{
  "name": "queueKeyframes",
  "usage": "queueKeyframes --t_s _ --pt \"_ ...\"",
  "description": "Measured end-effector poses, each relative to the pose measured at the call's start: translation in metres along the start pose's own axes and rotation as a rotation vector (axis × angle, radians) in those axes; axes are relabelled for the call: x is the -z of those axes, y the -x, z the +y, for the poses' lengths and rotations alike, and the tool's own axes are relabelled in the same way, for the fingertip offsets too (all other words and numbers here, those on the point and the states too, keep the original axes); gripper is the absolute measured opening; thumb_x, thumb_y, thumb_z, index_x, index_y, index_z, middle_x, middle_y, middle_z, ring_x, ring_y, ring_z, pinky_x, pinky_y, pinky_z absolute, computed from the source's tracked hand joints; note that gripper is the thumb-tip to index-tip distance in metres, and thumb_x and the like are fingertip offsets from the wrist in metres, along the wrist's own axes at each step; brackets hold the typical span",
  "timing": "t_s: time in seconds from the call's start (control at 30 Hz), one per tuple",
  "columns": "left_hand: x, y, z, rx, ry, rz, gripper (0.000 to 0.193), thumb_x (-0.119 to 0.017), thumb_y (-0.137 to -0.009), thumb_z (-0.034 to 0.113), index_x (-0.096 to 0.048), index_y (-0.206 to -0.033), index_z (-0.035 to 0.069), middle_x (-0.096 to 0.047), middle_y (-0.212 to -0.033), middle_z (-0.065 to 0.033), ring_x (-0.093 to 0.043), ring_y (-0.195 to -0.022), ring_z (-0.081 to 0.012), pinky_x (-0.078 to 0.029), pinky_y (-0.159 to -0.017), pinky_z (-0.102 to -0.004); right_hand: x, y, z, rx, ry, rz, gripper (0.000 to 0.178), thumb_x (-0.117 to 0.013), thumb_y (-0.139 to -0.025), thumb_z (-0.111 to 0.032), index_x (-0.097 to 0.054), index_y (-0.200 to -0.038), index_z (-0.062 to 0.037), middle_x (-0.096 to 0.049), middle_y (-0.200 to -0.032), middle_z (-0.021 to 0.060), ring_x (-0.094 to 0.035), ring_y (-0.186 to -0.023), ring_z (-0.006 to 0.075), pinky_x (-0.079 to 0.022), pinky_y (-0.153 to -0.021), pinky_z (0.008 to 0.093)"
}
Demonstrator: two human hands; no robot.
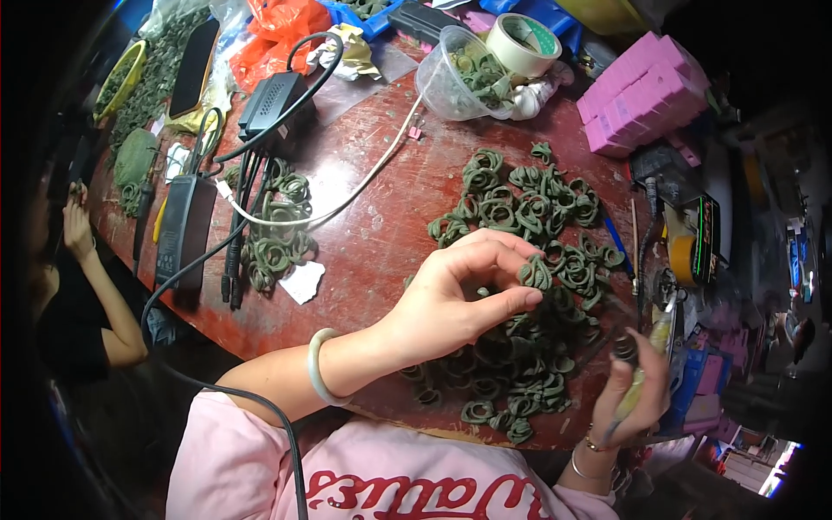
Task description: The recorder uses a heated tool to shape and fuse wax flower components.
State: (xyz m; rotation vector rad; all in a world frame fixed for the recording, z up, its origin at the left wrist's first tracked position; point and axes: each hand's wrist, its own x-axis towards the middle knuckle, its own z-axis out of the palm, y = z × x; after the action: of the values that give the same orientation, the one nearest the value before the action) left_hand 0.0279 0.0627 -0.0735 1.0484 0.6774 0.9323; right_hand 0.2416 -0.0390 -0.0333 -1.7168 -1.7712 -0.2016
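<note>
My left hand (451, 295), a pale bangle on its wrist, pinches a dark green wax-like ring (536, 273) between thumb and fingertips. Below and around it spreads a loose pile of similar green rings (511, 368), partly covered by that hand. To the right, my right hand (641, 390) is closed round a slim tool with a yellowish handle (659, 336), whose kind I cannot make out. Against the same hand's thumb shows a small dark ribbed piece (625, 349), blurred; whether it is held or worn is unclear.
A clear plastic tub (451, 82) and a tape roll (523, 45) stand at the back, near stacked pink blocks (641, 95). Black power adapters (184, 230), cables and more rings (282, 234) lie on the left. Another person's arm (104, 282) reaches in at far left.
</note>
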Motion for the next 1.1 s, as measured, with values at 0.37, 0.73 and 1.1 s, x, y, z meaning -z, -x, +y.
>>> queueKeyframes --t_s 0.37,0.73,1.1 --pt "0.000 -0.001 0.002 0.084 0.045 0.074 0.023 -0.072 -0.083 0.003 -0.054 -0.098 0.004 -0.057 -0.107 -0.0053 -0.057 -0.075 -0.0031 -0.041 -0.045 -0.0160 -0.028 0.004 0.000 0.075 -0.080 0.033 0.038 -0.062 -0.093 -0.035 -0.063 -0.101 0.0024 -0.068 -0.086 0.0116 -0.063 -0.069 0.0295 -0.051 -0.063 0.0356" --pt "-0.002 0.000 0.006 0.136 0.065 0.052 0.037 -0.071 -0.085 0.007 -0.051 -0.117 0.005 -0.066 -0.087 -0.0039 -0.057 -0.062 -0.0029 -0.039 -0.043 -0.0158 -0.030 0.004 -0.003 0.103 -0.077 0.018 0.037 -0.066 -0.090 -0.034 -0.064 -0.100 0.0010 -0.066 -0.083 0.0119 -0.063 -0.067 0.0296 -0.050 -0.061 0.0354" --pt "-0.001 0.001 0.003 0.113 0.044 0.065 0.035 -0.069 -0.087 0.008 -0.050 -0.116 0.004 -0.068 -0.088 -0.0056 -0.059 -0.066 -0.0038 -0.040 -0.043 -0.0162 -0.032 0.004 -0.003 0.138 -0.055 0.003 0.036 -0.068 -0.088 -0.033 -0.064 -0.100 0.0010 -0.066 -0.083 0.0107 -0.061 -0.064 0.0286 -0.049 -0.057 0.0349"
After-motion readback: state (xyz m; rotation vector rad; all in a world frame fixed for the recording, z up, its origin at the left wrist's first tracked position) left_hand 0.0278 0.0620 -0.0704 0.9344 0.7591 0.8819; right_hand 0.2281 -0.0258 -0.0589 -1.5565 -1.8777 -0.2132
